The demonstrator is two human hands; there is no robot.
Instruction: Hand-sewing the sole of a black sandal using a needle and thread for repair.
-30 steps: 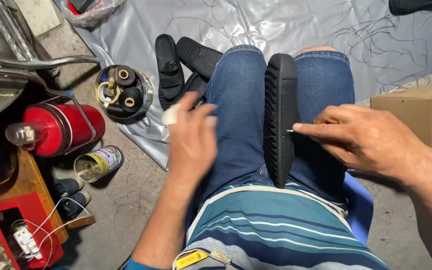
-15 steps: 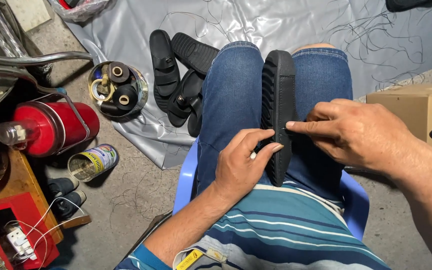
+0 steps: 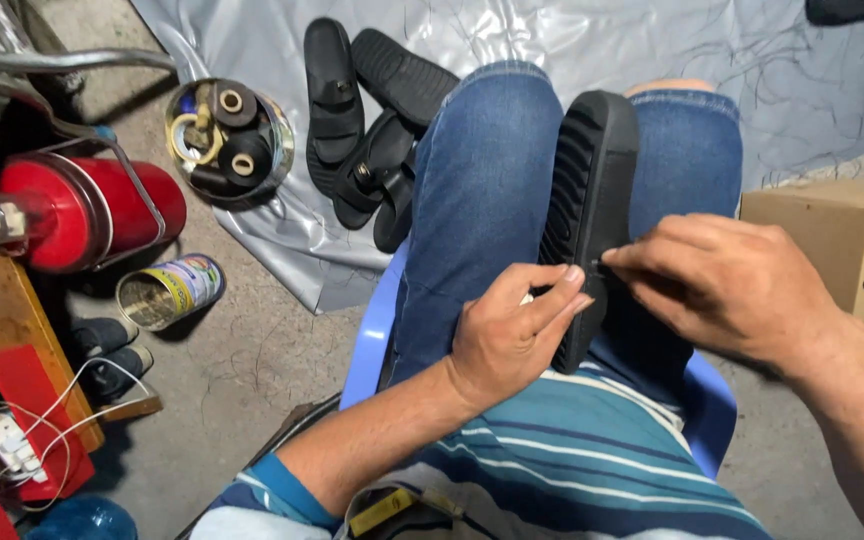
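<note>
1. A black rubber sole (image 3: 590, 200) stands on edge between the person's denim-clad thighs, over a blue plastic chair (image 3: 372, 335).
2. The left hand (image 3: 508, 335) is clamped on the sole's near end; the right hand (image 3: 722, 285) pinches its edge, fingers together.
3. The floor is bare concrete (image 3: 252, 370), with a grey plastic sheet (image 3: 572, 40) across its far side.
4. Black sandals (image 3: 352, 130) lie on the sheet's near-left edge.
5. A tin of thread spools (image 3: 227, 140), a red cylinder (image 3: 92, 210), and a cardboard box (image 3: 822, 225) crowd the floor.

A makeshift shoe-repair spot: sandals (image 3: 357, 130) on a plastic sheet (image 3: 572, 40), tin of thread spools (image 3: 229, 140), bare concrete floor (image 3: 242, 370).
</note>
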